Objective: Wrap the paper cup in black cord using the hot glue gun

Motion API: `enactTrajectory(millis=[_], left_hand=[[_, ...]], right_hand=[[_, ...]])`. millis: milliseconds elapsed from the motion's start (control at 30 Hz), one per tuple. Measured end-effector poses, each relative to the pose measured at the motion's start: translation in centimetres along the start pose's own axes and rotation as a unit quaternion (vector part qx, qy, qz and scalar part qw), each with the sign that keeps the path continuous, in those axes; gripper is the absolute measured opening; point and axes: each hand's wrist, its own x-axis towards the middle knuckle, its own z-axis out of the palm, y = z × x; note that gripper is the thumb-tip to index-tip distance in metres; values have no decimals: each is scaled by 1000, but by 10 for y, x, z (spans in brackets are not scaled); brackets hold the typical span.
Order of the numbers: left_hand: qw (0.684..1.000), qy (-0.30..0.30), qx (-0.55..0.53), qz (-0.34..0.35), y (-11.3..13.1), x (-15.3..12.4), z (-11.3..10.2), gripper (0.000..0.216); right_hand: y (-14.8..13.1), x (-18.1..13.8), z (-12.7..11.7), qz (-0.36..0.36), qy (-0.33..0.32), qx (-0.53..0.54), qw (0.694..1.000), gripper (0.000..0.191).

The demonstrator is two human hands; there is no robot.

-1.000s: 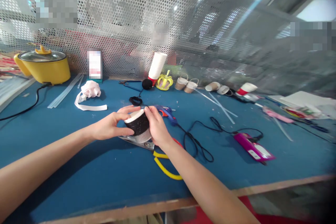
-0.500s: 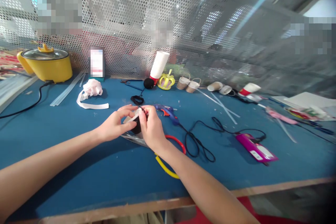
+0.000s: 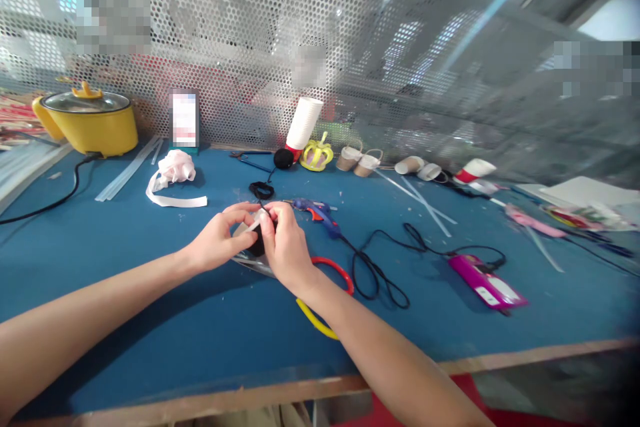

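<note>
Both my hands meet over the middle of the blue table (image 3: 150, 320). My left hand (image 3: 220, 238) and my right hand (image 3: 285, 243) are closed around a small paper cup wrapped in black yarn (image 3: 256, 235), mostly hidden between the fingers. A black strand runs from the cup to a small coil of black yarn (image 3: 261, 190) just behind. Under my right hand lie scissors with red and yellow handles (image 3: 325, 300). A blue glue gun (image 3: 320, 212) rests just right of my fingers.
A yellow electric pot (image 3: 87, 121) stands at back left with clear glue sticks (image 3: 127, 170) and a white ribbon bundle (image 3: 173, 173) nearby. Along the mesh wall stand a stack of paper cups (image 3: 303, 125), a yellow crown (image 3: 315, 155) and small cups. A magenta device (image 3: 485, 283) with black cord lies right.
The cup has turned in my hands, so its black side shows less and my right hand covers more of it. Both hands stay in the same spot.
</note>
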Motion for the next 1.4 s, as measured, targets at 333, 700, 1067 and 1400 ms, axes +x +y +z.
enactTrajectory(millis=[333,700,1067,1400], left_hand=[[1000,-15,21,14,-6,0,-1,8],[1000,-22,1,20,-7,1,-2,8],[999,-30,-6,17,-9,1,0,11],[1000,-22,-22,-6,-2,-1,0,13]], right_hand=[[6,4,-4,-19,24,45,999,7],[8,3,-3,32,-7,92,995,13],[7,0,2,64,-19,85,994,16],[6,-1,3,45,-11,57,997,15]])
